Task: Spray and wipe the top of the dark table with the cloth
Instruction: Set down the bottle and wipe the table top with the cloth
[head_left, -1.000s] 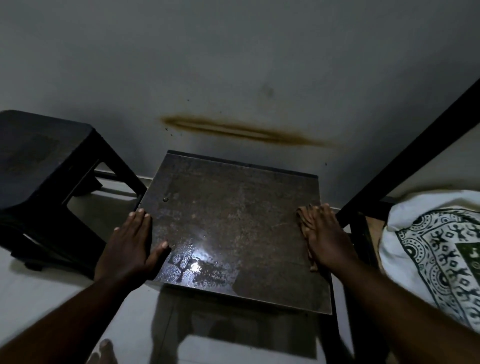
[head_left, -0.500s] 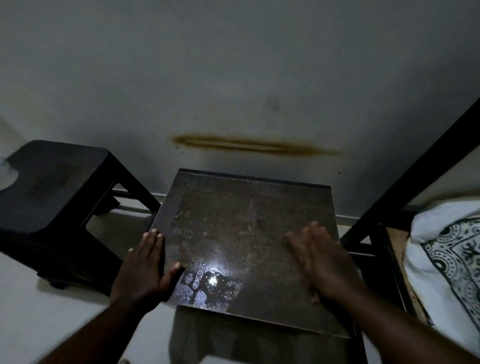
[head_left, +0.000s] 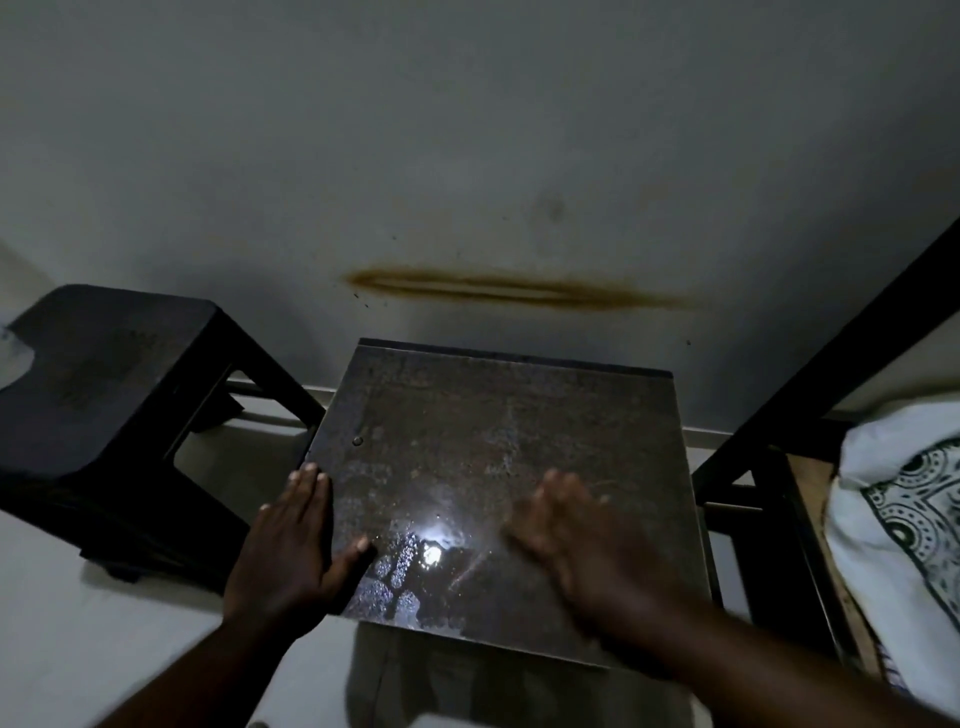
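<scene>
- Table top (head_left: 498, 431), dark & mottled, square, lies under & between both hands, far edge near the wall (head_left: 467, 130)
- L hand (head_left: 291, 551) flat, fingers together & straight, laid along the table's left edge; thumb spread out onto the top, gripping nothing
- R hand (head_left: 576, 535) palm-down on the top, right of centre, fingers stretched toward the wall; motion-blurred
- Cloth: can't make it out under the R hand w/ the blur, so can't tell if that hand is pressing on it
- Hands well apart, wet patch (head_left: 410, 577) between them, closer to the L thumb; droplets & a bright light glare (head_left: 431, 545) in it
- Small round dot (head_left: 358, 440) on the top just beyond the L fingertips
- Black stool (head_left: 109, 384) left of the L hand, beside the table but not touching it
- Brown streak (head_left: 514, 288) on the wall, straight ahead beyond both hands
- Dark frame (head_left: 831, 358) w/ slanting bar right of the R hand; white patterned fabric (head_left: 904, 509) further right on it
- Pale floor (head_left: 78, 639) below the L forearm
</scene>
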